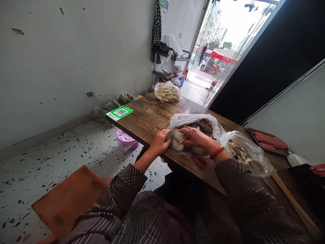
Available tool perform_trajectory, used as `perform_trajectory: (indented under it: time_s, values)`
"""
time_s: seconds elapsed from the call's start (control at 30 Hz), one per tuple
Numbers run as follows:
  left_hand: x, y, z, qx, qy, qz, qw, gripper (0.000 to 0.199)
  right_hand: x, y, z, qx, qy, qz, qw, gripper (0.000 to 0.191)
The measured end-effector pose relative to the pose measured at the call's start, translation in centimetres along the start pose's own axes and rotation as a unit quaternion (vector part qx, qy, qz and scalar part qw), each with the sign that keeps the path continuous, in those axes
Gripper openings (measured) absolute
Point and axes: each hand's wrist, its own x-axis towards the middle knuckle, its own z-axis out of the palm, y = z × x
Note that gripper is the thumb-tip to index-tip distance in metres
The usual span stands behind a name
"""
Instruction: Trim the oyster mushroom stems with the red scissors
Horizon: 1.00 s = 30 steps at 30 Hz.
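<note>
Green QR card (120, 113) sat at 9 o'clock, pink bin (129, 145) and brown stool (72, 200) were around 8, loaded cart (182, 59) plus checkered cloth (155, 34) at 12, and some red canopy (225, 59) outside near 2.

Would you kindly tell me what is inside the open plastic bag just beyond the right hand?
Grey-brown mushrooms show inside the open plastic bag; whatever lies behind the right hand or beneath them is hidden.

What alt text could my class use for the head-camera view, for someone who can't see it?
A person's left hand and right hand handle pale mushrooms at the edge of a wooden table, by an open plastic bag. Another clear bag lies to the right; a bag of pale pieces and a green-bordered QR-code card lie farther back.
</note>
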Motion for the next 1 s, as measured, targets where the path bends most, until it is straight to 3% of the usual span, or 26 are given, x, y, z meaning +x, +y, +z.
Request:
perform_trajectory:
  time_s: [0.13, 0.27, 0.33, 0.43, 0.5, 0.6, 0.7, 0.83, 1.0]
  values:
    - [-0.2, 0.1, -0.8, -0.039, 0.012, -0.023, 0.999, 0.042, -0.4, 0.0, -1.3, 0.003, 0.036, 0.012, 0.999, 0.04]
    - [-0.5, 0.5, -1.7, -0.106, 0.066, -0.088, 0.988, 0.031, -1.7, 1.1, -2.4, 0.088, 0.151, 0.06, 0.983, 0.034]
    - [-0.5, 0.9, -2.1, -0.153, 0.116, -0.118, 0.974, 0.027, -2.4, 1.6, -2.1, 0.167, 0.224, 0.114, 0.953, 0.036]
    - [-0.5, 2.3, -2.3, -0.226, 0.167, -0.147, 0.948, 0.028, -3.1, 1.7, -0.9, 0.284, 0.324, 0.195, 0.881, 0.04]
    - [-0.4, 3.7, -2.1, -0.29, 0.149, -0.162, 0.931, 0.031, -3.4, 1.0, 0.3, 0.357, 0.367, 0.222, 0.83, 0.044]
    - [-0.1, 6.5, -1.1, -0.39, 0.051, -0.175, 0.903, 0.038, -3.6, -1.0, 2.1, 0.42, 0.408, 0.224, 0.779, 0.046]
    - [0.6, 8.9, 0.2, -0.463, -0.013, -0.183, 0.867, 0.043, -3.7, -3.1, 3.6, 0.398, 0.446, 0.217, 0.771, 0.043]
    - [1.3, 10.5, 1.6, -0.525, 0.006, -0.205, 0.826, 0.044, -3.8, -4.6, 4.7, 0.391, 0.455, 0.189, 0.778, 0.04]
    - [1.1, 11.0, 2.2, -0.5, 0.037, -0.182, 0.846, 0.048, -3.9, -4.5, 5.1, 0.337, 0.435, 0.171, 0.818, 0.042]
